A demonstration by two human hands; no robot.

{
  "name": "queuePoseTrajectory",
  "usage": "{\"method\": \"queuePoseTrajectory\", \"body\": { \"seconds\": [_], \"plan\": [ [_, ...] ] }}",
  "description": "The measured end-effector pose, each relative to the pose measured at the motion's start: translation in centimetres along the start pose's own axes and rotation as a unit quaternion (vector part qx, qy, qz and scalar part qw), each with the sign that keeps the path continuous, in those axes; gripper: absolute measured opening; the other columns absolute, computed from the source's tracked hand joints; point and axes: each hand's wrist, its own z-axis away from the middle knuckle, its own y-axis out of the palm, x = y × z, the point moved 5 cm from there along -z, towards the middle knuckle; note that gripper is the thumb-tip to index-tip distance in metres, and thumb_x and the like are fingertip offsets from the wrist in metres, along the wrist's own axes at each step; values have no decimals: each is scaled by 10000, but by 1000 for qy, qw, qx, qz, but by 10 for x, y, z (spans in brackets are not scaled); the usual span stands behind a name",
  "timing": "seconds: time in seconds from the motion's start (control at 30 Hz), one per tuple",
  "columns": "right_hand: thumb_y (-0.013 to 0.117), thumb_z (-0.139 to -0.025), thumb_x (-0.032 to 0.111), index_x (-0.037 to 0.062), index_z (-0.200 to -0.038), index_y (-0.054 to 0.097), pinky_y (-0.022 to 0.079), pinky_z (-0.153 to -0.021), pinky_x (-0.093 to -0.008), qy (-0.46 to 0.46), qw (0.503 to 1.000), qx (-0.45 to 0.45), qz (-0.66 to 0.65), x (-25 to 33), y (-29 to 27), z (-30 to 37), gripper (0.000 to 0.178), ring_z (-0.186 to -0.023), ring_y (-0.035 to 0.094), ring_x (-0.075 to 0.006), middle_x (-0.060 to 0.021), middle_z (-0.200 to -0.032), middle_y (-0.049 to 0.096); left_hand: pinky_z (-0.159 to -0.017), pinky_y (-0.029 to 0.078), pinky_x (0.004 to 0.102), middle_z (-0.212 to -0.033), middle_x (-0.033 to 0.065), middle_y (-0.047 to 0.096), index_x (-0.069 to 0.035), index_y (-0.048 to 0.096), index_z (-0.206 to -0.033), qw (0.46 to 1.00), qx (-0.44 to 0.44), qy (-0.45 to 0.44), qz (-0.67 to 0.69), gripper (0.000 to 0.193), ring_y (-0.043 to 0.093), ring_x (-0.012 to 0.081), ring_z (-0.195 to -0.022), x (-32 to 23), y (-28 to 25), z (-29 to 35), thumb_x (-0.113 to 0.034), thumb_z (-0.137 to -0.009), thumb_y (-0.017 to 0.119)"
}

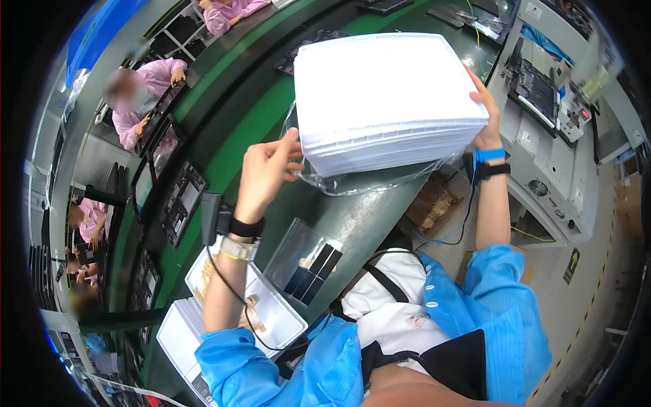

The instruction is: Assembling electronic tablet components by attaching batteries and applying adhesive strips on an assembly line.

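Note:
A thick stack of white plastic trays (pixel 390 88) is tilted over the dark green bench, nested together. Clear plastic wrap (pixel 359 184) hangs loosely round its lower and left edges. My right hand (pixel 485 112) grips the stack's right side, the fingers on its edge. At the left end, my left hand (pixel 264 173) has its thumb raised and its fingers apart, close to the plastic wrap; whether the fingertips touch it I cannot tell. Black bands circle both wrists, and a cord runs from each.
Left of me, white trays (pixel 288 319) hold small tan pieces, beside a clear sheet with black strips (pixel 315 271). Dark laptop-like units (pixel 183 203) lie along the green line. A grey machine cabinet (pixel 542 176) stands right. Co-workers in pink (pixel 159 74) sit across the line.

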Motion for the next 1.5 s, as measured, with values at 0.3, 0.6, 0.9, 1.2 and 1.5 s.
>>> {"method": "queuePoseTrajectory", "body": {
  "seconds": [0.3,0.6,0.9,1.2,1.5],
  "plan": [
    [527,-947,99,-87,-1548,292,344,-1164,-389,-221,910,-310,163,5,55,121,671,-1384,478,-298,-228,-1519,465,-910,500,319,-1120,83,735,-65,705,-1222,983,-74,168,28,418,678,229,-1058,3,-29,-187,-396,-986,607],
    [441,-997,92,-21,-1605,156,174,-1233,-413,-269,866,-367,206,-54,126,89,681,-1516,256,-318,-202,-1652,234,-814,405,284,-905,-5,583,-65,647,-990,962,-19,117,247,322,508,111,-862,67,7,-195,-379,-1013,577],
    [366,-1021,158,-1,-1545,372,468,-1063,-339,-10,997,-69,17,-77,38,-58,549,-1235,591,-234,-168,-1459,528,-950,465,324,-1165,137,596,13,462,-1231,990,21,121,63,467,555,171,-1096,41,11,10,-384,-1033,608],
    [447,-975,195,60,-1595,305,543,-1005,-401,201,976,86,-9,-91,85,-105,651,-1252,591,-324,-174,-1537,456,-1258,99,472,-1625,347,89,108,31,-1555,975,34,133,174,976,82,424,-1547,34,101,130,-234,-936,703],
    [514,-961,248,52,-1575,350,352,-1160,-405,174,975,108,81,-71,102,-120,666,-1401,441,-326,-177,-1573,415,-1249,46,505,-1635,366,-94,84,-66,-1578,975,3,165,148,1043,-78,476,-1547,16,138,162,-275,-946,682]
  ]
}}
